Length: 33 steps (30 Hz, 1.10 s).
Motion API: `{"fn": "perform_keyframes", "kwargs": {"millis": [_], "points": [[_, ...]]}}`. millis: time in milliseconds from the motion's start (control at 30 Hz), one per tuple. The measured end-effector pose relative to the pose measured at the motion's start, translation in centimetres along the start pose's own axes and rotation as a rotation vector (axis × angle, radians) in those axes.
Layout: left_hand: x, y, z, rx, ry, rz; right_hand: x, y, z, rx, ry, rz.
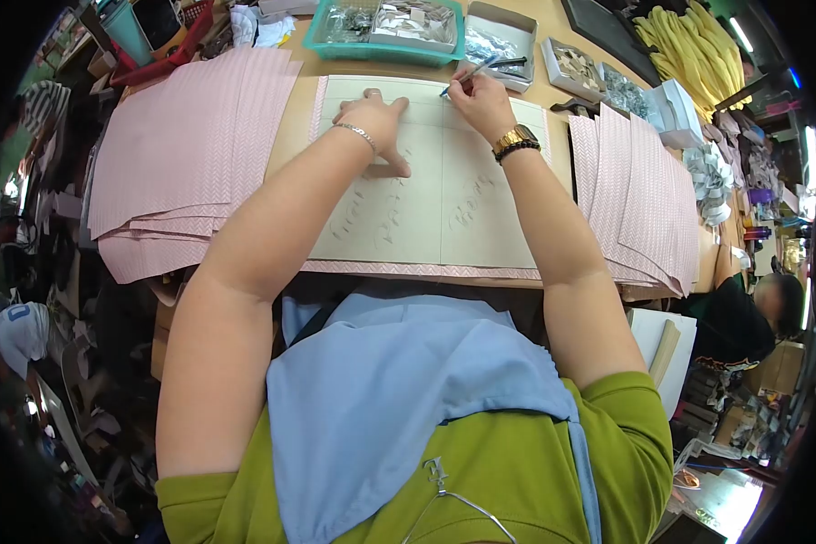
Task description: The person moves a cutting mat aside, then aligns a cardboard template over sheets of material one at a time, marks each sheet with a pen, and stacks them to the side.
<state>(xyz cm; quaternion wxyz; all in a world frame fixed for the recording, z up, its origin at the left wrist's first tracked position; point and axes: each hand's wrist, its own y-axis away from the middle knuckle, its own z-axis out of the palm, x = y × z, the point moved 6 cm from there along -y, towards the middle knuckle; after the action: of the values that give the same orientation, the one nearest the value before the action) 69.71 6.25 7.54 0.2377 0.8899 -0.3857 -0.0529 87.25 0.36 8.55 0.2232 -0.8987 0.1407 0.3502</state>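
A pale greenish-grey board point(399, 231) with ruled lines and handwriting lies flat on a pink patterned sheet point(508, 272), whose edges show around it. On the upper left part of the board, my left hand point(372, 122) rests with its fingers spread and holds nothing. My right hand point(482, 104), near the board's top edge, is closed around a pen point(489, 63). The pen's blue tip points left and down onto the board, close to a ruled line. I cannot make out any fresh mark under it.
Stacks of pink patterned sheets lie left point(190, 136) and right point(639, 204) of the board. Behind it stand a teal basket point(385, 56) and open boxes point(571, 68) of small parts. Yellow material point(689, 45) lies back right. A person point(743, 313) is at far right.
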Motion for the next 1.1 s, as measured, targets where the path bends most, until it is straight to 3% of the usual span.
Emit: {"fn": "perform_keyframes", "kwargs": {"millis": [500, 700, 1100], "points": [[0.1, -0.1, 0.0, -0.001, -0.020, 0.007, -0.3, 0.0, 0.1, 0.020, 0.033, -0.066], [0.1, -0.2, 0.0, 0.002, -0.027, 0.010, 0.8, 0.3, -0.7, 0.060, -0.089, 0.079], [0.1, -0.2, 0.1, 0.013, -0.030, 0.019, 0.6, 0.4, -0.3, 0.007, 0.030, -0.003]]}}
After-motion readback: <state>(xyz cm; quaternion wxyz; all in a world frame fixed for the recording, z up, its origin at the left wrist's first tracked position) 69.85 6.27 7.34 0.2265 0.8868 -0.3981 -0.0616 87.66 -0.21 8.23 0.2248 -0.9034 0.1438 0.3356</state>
